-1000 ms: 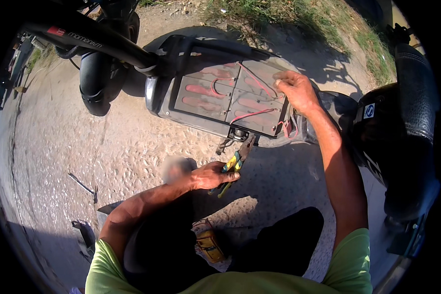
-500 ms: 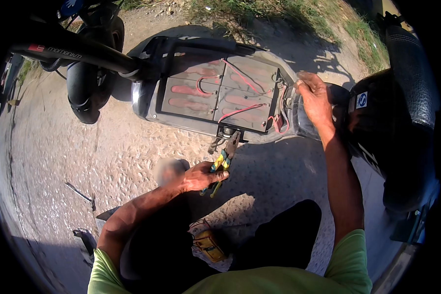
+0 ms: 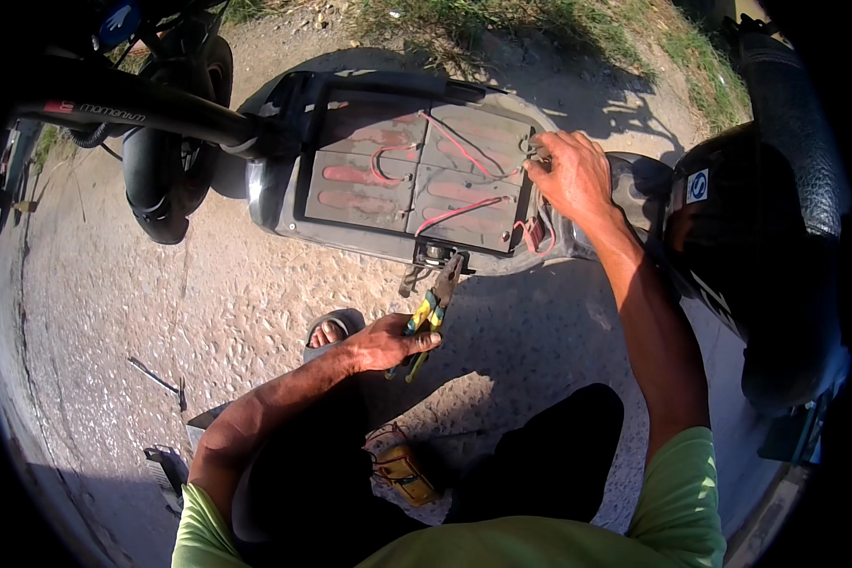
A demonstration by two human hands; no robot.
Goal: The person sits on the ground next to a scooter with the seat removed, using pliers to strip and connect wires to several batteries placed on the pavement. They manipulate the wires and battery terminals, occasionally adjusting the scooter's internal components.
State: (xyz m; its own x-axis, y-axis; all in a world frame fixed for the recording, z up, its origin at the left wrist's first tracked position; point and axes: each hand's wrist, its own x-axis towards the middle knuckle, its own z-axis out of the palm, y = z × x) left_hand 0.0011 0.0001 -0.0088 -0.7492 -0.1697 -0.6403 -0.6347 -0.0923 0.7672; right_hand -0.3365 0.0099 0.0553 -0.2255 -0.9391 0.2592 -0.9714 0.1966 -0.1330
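My left hand [image 3: 393, 341] grips pliers with yellow and green handles [image 3: 431, 308], their jaws at a dark bracket [image 3: 417, 270] on the near side of a scooter's open deck [image 3: 293, 227]. Inside the deck lie several grey battery blocks [image 3: 360, 204], with red wires [image 3: 459, 142] running across their terminals. My right hand [image 3: 563, 175] reaches to the right end of the batteries, beside the upper terminal, fingertips drawn together; what they hold is too small to tell. Below it a red connector with looped wires [image 3: 537, 232] sits at the deck's edge.
The black steering column [image 3: 161, 114] and front wheel [image 3: 156, 189] stand left; a black seat [image 3: 786, 189] is right. A long tool [image 3: 156, 377] lies on rough pavement [image 3: 95, 312]. A yellow device with leads [image 3: 407, 469] is between my legs. Grass [image 3: 502, 28] borders the far side.
My right hand first shifted right, then came back left to the battery terminal. My left hand still holds the pliers at the bracket. The view has shifted slightly, moving the scooter leftward.
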